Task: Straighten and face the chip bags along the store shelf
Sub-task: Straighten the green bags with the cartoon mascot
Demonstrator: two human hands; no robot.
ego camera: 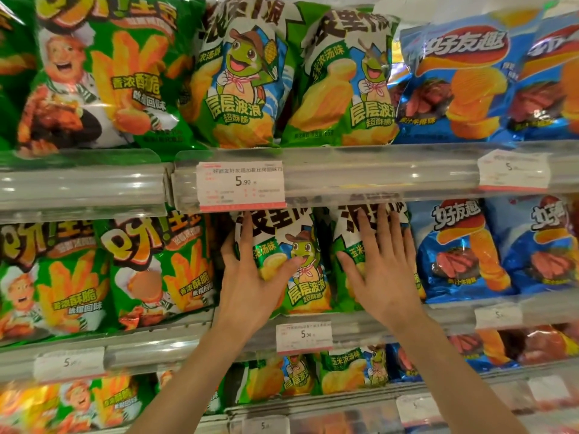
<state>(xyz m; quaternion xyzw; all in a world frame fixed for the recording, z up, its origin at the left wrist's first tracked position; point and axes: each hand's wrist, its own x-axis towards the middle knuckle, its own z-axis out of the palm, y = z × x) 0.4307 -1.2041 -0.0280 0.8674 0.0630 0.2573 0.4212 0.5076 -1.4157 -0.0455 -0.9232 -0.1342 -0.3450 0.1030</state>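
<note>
Two green turtle-print chip bags stand upright side by side on the middle shelf. My left hand [250, 277] lies flat against the left bag [300, 277], fingers straight and spread over its left side, thumb across the front. My right hand [379, 264] presses flat on the front of the right bag [344, 233], fingers pointing up to its top edge, covering most of it. Neither hand curls around a bag.
Green fries bags [156, 270] stand to the left, blue chip bags [460, 249] to the right. The shelf above holds the same three kinds; its clear rail [376, 170] with a price tag [241, 186] overhangs the bag tops. A lower rail [156, 346] runs under my wrists.
</note>
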